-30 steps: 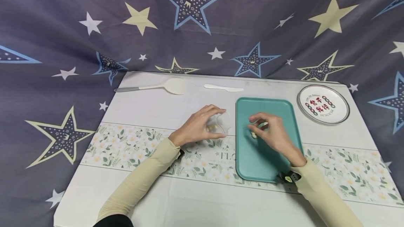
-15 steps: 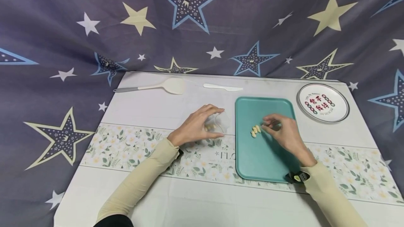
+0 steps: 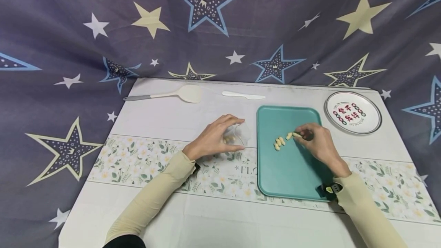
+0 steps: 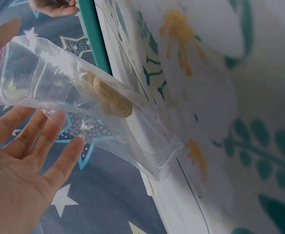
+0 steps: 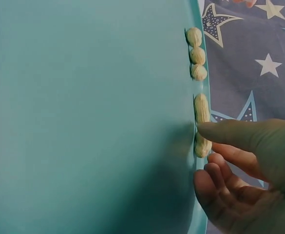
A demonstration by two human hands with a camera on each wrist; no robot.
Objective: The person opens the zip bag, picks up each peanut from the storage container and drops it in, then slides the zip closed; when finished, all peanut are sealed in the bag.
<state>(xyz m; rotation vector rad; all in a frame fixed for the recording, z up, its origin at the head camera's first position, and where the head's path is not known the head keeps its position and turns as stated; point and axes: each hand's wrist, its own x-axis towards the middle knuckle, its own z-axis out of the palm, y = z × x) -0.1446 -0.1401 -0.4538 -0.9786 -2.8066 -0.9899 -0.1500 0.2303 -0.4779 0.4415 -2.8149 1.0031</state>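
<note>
My left hand (image 3: pixel 215 135) curves round a clear zip bag (image 4: pixel 40 80), thumb and fingers at its spread mouth. Inside the bag lies a peanut in its shell (image 4: pixel 114 101), seen through the plastic. On the teal tray (image 3: pixel 289 179), my right hand (image 3: pixel 318 142) pinches a peanut (image 5: pixel 202 147) with thumb and fingertips, low over the surface. Just left of it in the head view lies another peanut (image 3: pixel 288 136). Farther left is a small cluster of peanuts (image 3: pixel 280 141) on the same tray.
A spatula (image 3: pixel 189 93) with a grey handle and a white knife (image 3: pixel 244 95) lie along the table's back. Right of the tray stands a white plate (image 3: pixel 353 106) with red lettering. A star-patterned cloth (image 3: pixel 220 41) hangs behind the table.
My right hand has moved away to the right from the peanut cluster, which it partly covered before. Two peanuts now show at its fingertips. The left hand and the bag stay in place.
</note>
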